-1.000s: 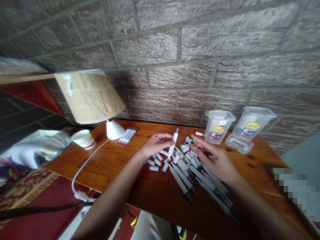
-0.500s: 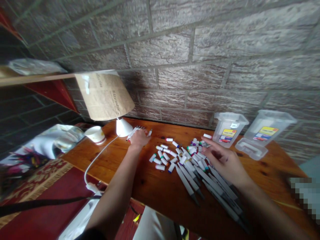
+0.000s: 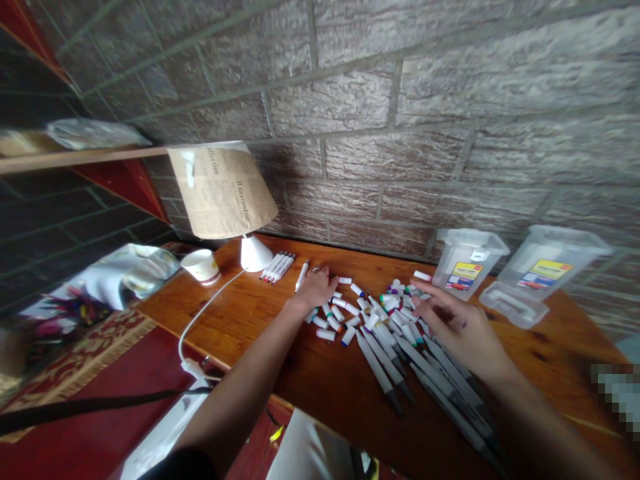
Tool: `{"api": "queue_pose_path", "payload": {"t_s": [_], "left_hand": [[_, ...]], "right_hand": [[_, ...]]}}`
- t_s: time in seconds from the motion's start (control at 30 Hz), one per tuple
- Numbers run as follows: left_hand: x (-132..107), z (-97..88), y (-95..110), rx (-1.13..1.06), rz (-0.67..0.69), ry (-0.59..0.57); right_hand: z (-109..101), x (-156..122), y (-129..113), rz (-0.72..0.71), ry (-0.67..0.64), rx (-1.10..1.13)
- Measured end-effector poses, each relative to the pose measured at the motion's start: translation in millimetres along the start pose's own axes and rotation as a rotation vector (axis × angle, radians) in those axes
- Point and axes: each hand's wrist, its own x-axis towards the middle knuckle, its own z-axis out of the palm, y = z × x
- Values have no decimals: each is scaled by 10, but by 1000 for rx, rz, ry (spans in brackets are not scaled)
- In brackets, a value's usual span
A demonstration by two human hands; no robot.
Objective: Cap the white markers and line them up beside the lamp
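My left hand [image 3: 316, 288], fingers stretched out and apart, is low over the table at the left edge of a heap of loose marker caps [image 3: 326, 335]. Just left of it lies a single white marker [image 3: 302, 275], and farther left a neat row of several capped markers [image 3: 277, 267] rests beside the lamp. My right hand [image 3: 457, 327] hovers at the right side of the heap, index finger and thumb apart, with nothing visible between them. Uncapped grey markers [image 3: 377, 367] lie fanned toward the front, some partly hidden under my right hand and forearm.
A table lamp [image 3: 255, 255] with a paper shade and a paper cup [image 3: 201, 268] stand on the left. Two clear plastic containers [image 3: 463, 263] stand at the back right, with a clear lid [image 3: 515, 305] in front. A brick wall [image 3: 350, 153] closes off the back.
My left hand has moved right, off the row of markers, to the edge of the cap heap. The row now shows uncovered. My right hand has stayed nearly in place.
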Motion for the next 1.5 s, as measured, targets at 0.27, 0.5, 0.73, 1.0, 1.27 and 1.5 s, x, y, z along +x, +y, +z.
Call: {"api": "queue_pose_path", "payload": {"t_s": [0.27,0.5,0.73,1.0,1.27,1.5], "left_hand": [[-45,-49,3,27,-125,-10],[-105,-104,72,64,-199,-2],[-71,-145,7,47,-359,-74],[-13,-54,-66,67,-326,-44],[14,-34,-105,112,-342,-30],[42,-51,-132,74,-357,-27]], "right_hand": [[-1,-9,9,3,-17,-25],[-8,-7,2,-1,-14,-40],[-1,-1,-7,-8,-9,-54],[-5,-2,6,-4,-10,-59],[-4,-4,33,0,-22,-45],[-13,-3,21,-2,-14,-29]]}}
